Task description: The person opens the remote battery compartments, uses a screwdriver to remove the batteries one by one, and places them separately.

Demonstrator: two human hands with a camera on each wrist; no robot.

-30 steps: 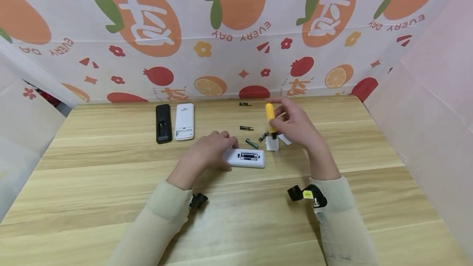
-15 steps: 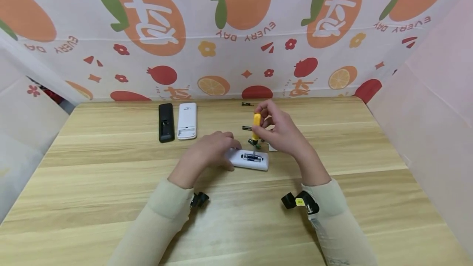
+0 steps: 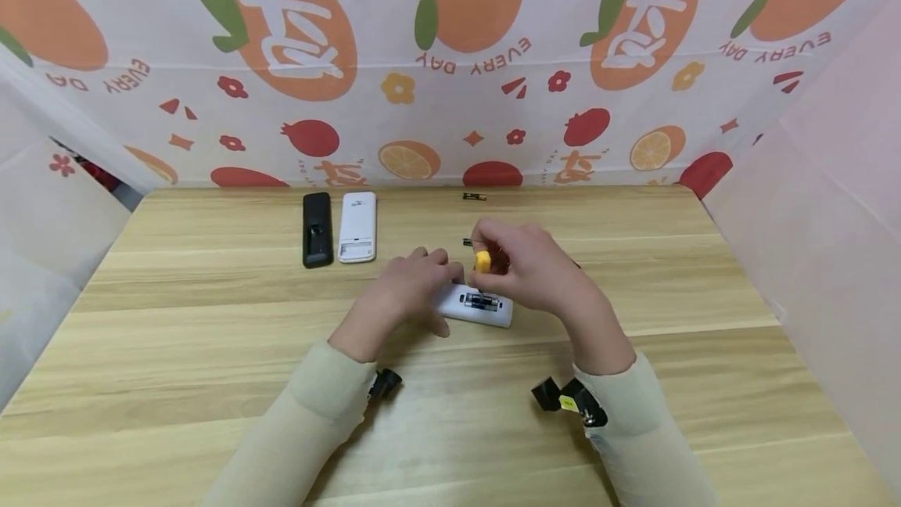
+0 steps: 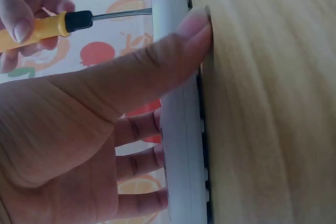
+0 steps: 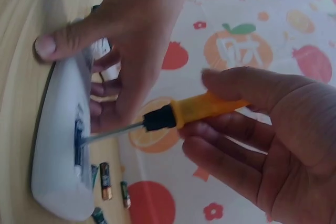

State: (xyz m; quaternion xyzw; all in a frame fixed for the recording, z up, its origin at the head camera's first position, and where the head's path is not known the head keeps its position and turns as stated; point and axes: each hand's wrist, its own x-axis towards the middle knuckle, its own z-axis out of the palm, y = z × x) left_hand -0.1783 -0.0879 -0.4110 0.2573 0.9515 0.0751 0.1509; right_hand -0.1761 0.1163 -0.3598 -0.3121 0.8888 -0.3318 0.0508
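Note:
A white remote control (image 3: 454, 303) lies face down, its battery compartment uncovered with batteries (image 3: 482, 302) inside. My left hand (image 3: 403, 289) holds its left end, thumb at the near edge and fingers at the far one. In my right hand (image 3: 538, 271) is a screwdriver (image 5: 202, 109) with a yellow handle and black collar, pinched between thumb and fingers. Its metal shaft (image 5: 116, 132) reaches down into the compartment, the tip meeting the batteries in the right wrist view. From the head view, the right hand hides most of the screwdriver.
Back left on the wooden table (image 3: 211, 319) lie a black remote (image 3: 317, 230) and another white remote (image 3: 358, 227). One battery (image 3: 475, 196) sits near the back edge. Several loose batteries (image 5: 106, 181) lie just behind the held remote. A fruit-print cloth (image 3: 394, 116) hangs behind.
My right hand has brought the screwdriver left and down to the battery compartment, its handle now pointing more toward the head camera. The left hand keeps its hold on the remote.

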